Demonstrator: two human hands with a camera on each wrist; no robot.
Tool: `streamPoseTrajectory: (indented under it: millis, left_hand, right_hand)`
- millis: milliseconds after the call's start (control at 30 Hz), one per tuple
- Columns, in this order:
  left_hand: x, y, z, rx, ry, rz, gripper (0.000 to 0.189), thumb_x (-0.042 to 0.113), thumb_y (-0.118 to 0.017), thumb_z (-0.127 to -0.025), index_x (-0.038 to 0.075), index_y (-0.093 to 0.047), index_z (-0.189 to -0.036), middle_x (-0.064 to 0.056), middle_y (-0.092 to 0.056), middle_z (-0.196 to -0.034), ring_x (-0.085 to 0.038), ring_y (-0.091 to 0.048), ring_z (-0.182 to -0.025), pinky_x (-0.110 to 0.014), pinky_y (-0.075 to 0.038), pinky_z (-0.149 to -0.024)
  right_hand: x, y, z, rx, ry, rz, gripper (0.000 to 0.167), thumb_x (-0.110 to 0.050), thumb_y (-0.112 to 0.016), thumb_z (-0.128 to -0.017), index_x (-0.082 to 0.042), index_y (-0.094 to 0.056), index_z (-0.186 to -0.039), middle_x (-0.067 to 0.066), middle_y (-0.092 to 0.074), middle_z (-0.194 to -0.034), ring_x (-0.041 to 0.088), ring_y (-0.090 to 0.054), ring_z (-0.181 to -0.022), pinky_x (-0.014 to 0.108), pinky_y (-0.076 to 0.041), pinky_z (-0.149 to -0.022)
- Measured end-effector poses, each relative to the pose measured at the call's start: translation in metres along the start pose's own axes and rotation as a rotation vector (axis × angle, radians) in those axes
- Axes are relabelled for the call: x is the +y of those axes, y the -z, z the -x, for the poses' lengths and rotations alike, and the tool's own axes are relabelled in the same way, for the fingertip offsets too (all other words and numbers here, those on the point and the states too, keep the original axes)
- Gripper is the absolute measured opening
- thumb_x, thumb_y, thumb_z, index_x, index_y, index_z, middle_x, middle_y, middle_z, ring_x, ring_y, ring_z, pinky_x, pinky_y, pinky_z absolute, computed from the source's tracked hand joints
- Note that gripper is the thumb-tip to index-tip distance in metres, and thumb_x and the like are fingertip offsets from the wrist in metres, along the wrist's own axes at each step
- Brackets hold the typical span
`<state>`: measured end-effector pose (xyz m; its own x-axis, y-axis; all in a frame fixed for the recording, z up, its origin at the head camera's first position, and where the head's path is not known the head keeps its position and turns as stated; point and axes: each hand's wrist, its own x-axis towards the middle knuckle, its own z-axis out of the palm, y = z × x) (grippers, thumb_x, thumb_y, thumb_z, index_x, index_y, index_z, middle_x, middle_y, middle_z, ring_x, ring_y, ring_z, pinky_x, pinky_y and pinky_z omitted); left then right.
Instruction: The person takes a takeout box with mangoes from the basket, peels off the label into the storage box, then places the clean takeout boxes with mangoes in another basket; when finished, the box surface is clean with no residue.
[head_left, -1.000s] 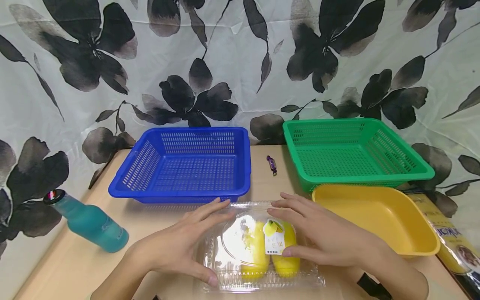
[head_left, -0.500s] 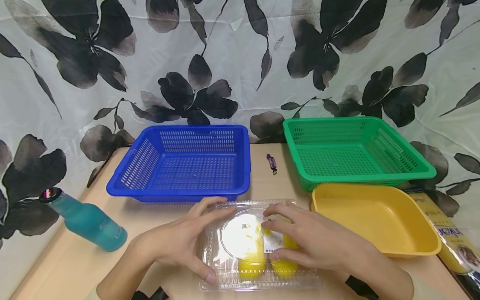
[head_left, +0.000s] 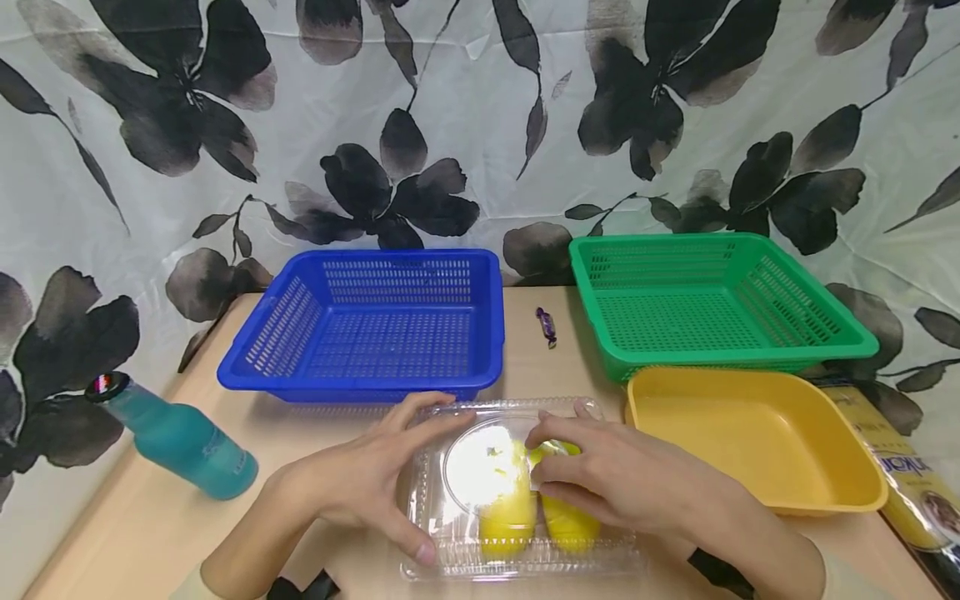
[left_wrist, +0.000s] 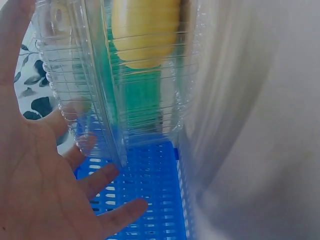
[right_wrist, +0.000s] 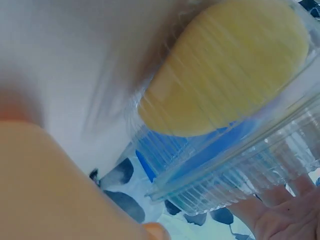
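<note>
A clear plastic clamshell box (head_left: 457, 546) lies on the table's front, with two yellow, mango-shaped fruits (head_left: 506, 525) inside. Along its left side rests my left hand (head_left: 360, 487), fingers spread and fairly straight at the far corner, thumb by the near edge. Above the lid's right half is my right hand (head_left: 615, 471), its fingers bent and thumb drawn in where the white label was seen; whether it pinches anything is hidden. The left wrist view shows straight left fingers beside the ribbed box wall (left_wrist: 145, 90). In the right wrist view, one fruit (right_wrist: 230, 70) shows through the plastic.
Behind the box stand a blue basket (head_left: 360, 392) and a green basket (head_left: 720, 362). A yellow tub (head_left: 757, 442) is at the right, beside a yellow packet (head_left: 911, 479). A wrapped candy (head_left: 546, 327) lies between the baskets; a teal bottle (head_left: 191, 450) leans at left.
My right hand has moved slightly left over the lid, and its fingers have curled. The white label, visible before, no longer shows clearly. My left hand stays at the box's left side.
</note>
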<state>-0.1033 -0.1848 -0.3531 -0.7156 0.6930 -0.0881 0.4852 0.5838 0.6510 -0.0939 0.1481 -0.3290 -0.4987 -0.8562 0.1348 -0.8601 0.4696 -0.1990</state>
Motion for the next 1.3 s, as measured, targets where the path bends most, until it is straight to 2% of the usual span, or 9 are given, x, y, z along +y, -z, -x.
streamPoseTrajectory:
  millis: [167, 400, 533, 667, 833, 933, 1100, 1200, 1300]
  left_hand:
    - [-0.001, 0.0, -0.001, -0.018, -0.013, 0.045, 0.12, 0.059, -0.095, -0.059, 0.052, -0.028, -0.158, 0.008, -0.009, -0.164, -0.033, -0.025, -0.147, -0.068, -0.036, -0.109]
    - [-0.003, -0.001, -0.002, -0.026, -0.011, 0.061, 0.119, 0.057, -0.095, -0.061, 0.047, -0.028, -0.16, 0.001, -0.01, -0.165, -0.035, -0.024, -0.146, -0.069, -0.035, -0.109]
    - [-0.003, -0.001, -0.002, -0.024, -0.007, 0.052, 0.119, 0.058, -0.094, -0.061, 0.053, -0.026, -0.158, 0.002, -0.009, -0.164, -0.034, -0.023, -0.146, -0.068, -0.037, -0.108]
    - [-0.002, -0.001, -0.002, -0.025, -0.001, 0.049, 0.118, 0.061, -0.094, -0.06, 0.053, -0.028, -0.157, 0.002, -0.009, -0.165, -0.032, -0.022, -0.147, -0.068, -0.037, -0.108]
    - [-0.003, -0.002, -0.001, -0.024, 0.0, 0.055, 0.118, 0.062, -0.094, -0.059, 0.052, -0.029, -0.157, 0.002, -0.009, -0.165, -0.032, -0.02, -0.148, -0.069, -0.035, -0.109]
    - [-0.004, -0.004, 0.0, -0.024, 0.002, 0.065, 0.118, 0.061, -0.094, -0.06, 0.049, -0.03, -0.158, 0.002, -0.008, -0.165, -0.033, -0.019, -0.148, -0.07, -0.034, -0.11]
    - [-0.005, -0.003, 0.0, -0.027, 0.001, 0.066, 0.118, 0.06, -0.094, -0.061, 0.045, -0.031, -0.159, 0.0, -0.007, -0.166, -0.033, -0.019, -0.148, -0.069, -0.034, -0.11]
    - [-0.004, -0.002, -0.001, -0.029, 0.0, 0.051, 0.118, 0.062, -0.093, -0.06, 0.046, -0.03, -0.159, 0.0, -0.008, -0.166, -0.033, -0.019, -0.148, -0.069, -0.034, -0.11]
    - [-0.003, -0.002, -0.002, -0.033, 0.002, 0.041, 0.118, 0.064, -0.093, -0.06, 0.047, -0.03, -0.159, 0.0, -0.008, -0.166, -0.031, -0.019, -0.148, -0.068, -0.034, -0.11]
  right_hand:
    - [-0.003, 0.002, 0.001, -0.021, -0.073, -0.054, 0.013, -0.021, -0.069, -0.1, -0.026, -0.074, -0.111, -0.01, -0.061, -0.129, 0.011, -0.061, -0.118, 0.059, -0.04, -0.11]
    - [-0.001, 0.008, 0.002, -0.044, -0.161, -0.176, 0.017, -0.032, -0.053, -0.108, -0.029, -0.066, -0.119, -0.015, -0.057, -0.134, 0.006, -0.056, -0.122, 0.034, -0.052, -0.105]
    - [0.005, 0.013, 0.006, 0.02, -0.173, -0.253, 0.022, -0.037, -0.044, -0.111, -0.029, -0.064, -0.115, -0.015, -0.059, -0.133, 0.006, -0.059, -0.121, 0.034, -0.053, -0.102]
    - [0.01, 0.017, 0.012, 0.102, -0.15, -0.298, 0.015, -0.028, -0.046, -0.111, -0.032, -0.06, -0.109, -0.013, -0.061, -0.132, 0.009, -0.06, -0.121, 0.033, -0.055, -0.098]
    - [0.014, 0.026, 0.019, 0.136, -0.186, -0.38, 0.021, -0.021, -0.046, -0.111, -0.032, -0.058, -0.125, -0.012, -0.061, -0.134, 0.008, -0.062, -0.117, 0.03, -0.057, -0.094]
    - [0.017, 0.03, 0.022, 0.153, -0.205, -0.414, 0.025, -0.018, -0.047, -0.111, -0.032, -0.058, -0.127, -0.015, -0.062, -0.132, 0.008, -0.063, -0.115, 0.03, -0.057, -0.092]
    - [0.023, 0.036, 0.031, 0.184, -0.208, -0.4, 0.025, -0.012, -0.049, -0.109, -0.034, -0.059, -0.115, -0.016, -0.062, -0.129, 0.007, -0.063, -0.114, 0.029, -0.057, -0.089]
    - [0.027, 0.039, 0.038, 0.197, -0.197, -0.383, 0.027, -0.009, -0.051, -0.108, -0.033, -0.059, -0.114, -0.015, -0.063, -0.129, 0.008, -0.063, -0.112, 0.029, -0.058, -0.087]
    - [0.032, 0.043, 0.045, 0.211, -0.186, -0.37, 0.031, -0.006, -0.052, -0.107, -0.03, -0.061, -0.122, -0.012, -0.064, -0.129, 0.008, -0.063, -0.108, 0.027, -0.058, -0.085]
